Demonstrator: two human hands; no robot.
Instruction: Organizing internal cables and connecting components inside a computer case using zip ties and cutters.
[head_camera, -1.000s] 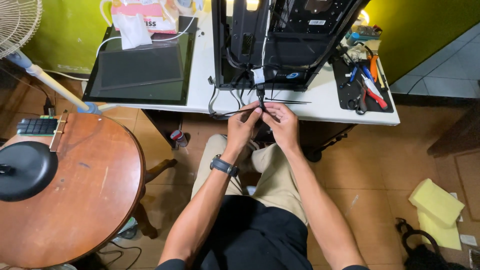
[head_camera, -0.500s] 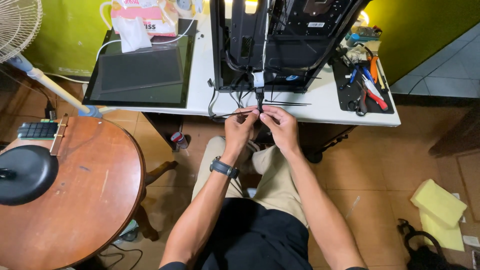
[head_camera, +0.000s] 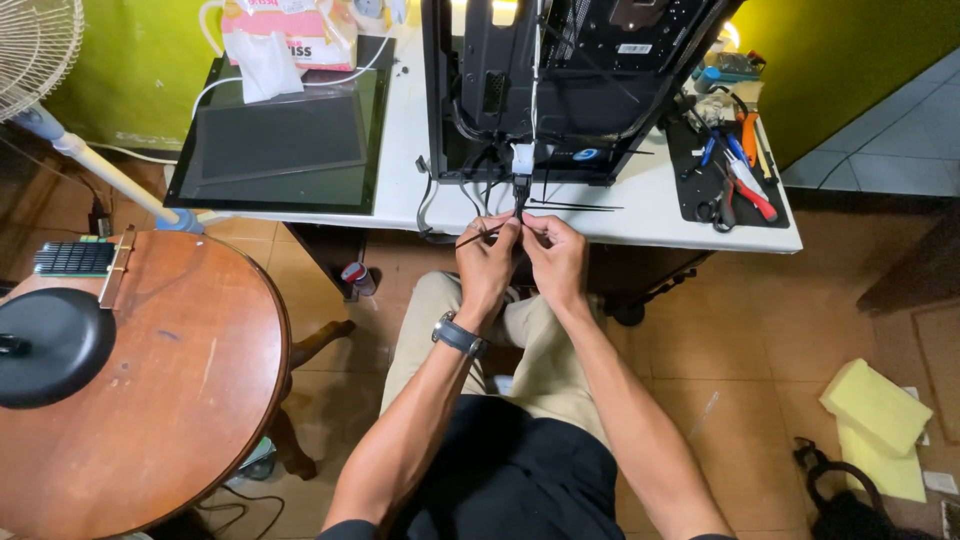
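We see both hands raised together at the front edge of the long white table (head_camera: 640, 215). The left hand (head_camera: 487, 268), with a dark wristwatch (head_camera: 459, 336) on its wrist, has its fingers curled shut, pinching a thin black cable tie (head_camera: 478, 236) whose free tail sticks out to the left. The right hand (head_camera: 556, 258) sits just beside it, fingertips closed on what seems to be the same tie or the cable bundle; the view is too small for us to tell which. Directly above the hands, a bundle of black cables with a white connector (head_camera: 522, 165) hangs down from the open black metal computer case (head_camera: 580, 85) lying on the table. Two more loose black cable ties (head_camera: 575, 206) lie on the tabletop just right of the bundle.

To the left on the table rests a flat dark-tinted glass side panel (head_camera: 280, 150), with a crumpled plastic bag (head_camera: 275, 40) behind it. At the right end a black tray (head_camera: 725, 170) holds pliers and screwdrivers with red, orange and blue handles. A round brown wooden table (head_camera: 170, 400) stands at lower left, bearing a round black base (head_camera: 45, 345).
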